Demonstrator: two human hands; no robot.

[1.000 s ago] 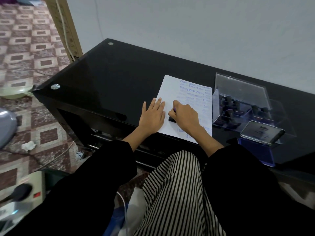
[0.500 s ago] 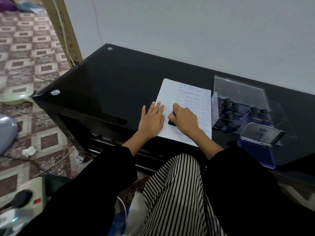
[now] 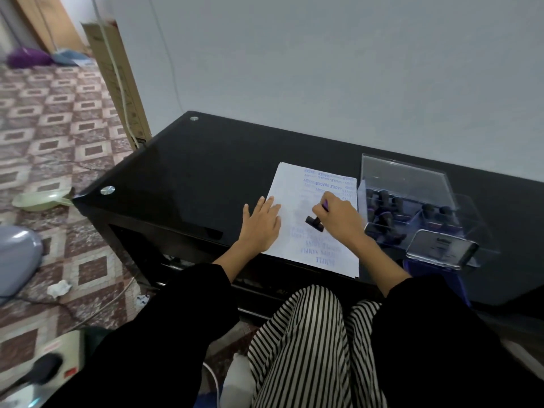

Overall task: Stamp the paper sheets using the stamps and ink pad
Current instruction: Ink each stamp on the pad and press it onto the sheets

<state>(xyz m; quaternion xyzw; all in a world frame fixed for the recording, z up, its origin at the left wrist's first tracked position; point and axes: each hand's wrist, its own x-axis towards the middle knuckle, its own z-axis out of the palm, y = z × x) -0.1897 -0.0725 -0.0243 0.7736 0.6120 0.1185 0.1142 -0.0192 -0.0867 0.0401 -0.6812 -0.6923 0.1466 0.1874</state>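
Head view is taking in the black glass bench (image 3: 206, 172) first, running along the wall. On it the paper sheets (image 3: 290, 187) are lying in a neat stack at the near edge, carrying blue prints at the far and near ends, with the middle looking mostly bare. Just right of the stack a clear case (image 3: 403, 184) is standing open with spare stamps (image 3: 382, 198) in its slots. The ink pad (image 3: 441, 248) is sitting open in front of it, toward the person's right. The left hand (image 3: 260, 223) is lying flat with straight fingers, pinning the stack's left edge. The right hand (image 3: 338, 214) is curling its fingers round the handle of a stamp (image 3: 315, 223), whose dark base is tilting down and left over the middle of the sheet (whether it is touching the paper, I cannot tell). The pad is lying rightward and nearer the body from those fingers, so the right hand is plainly the nearer one for re-inking, I'd judge.
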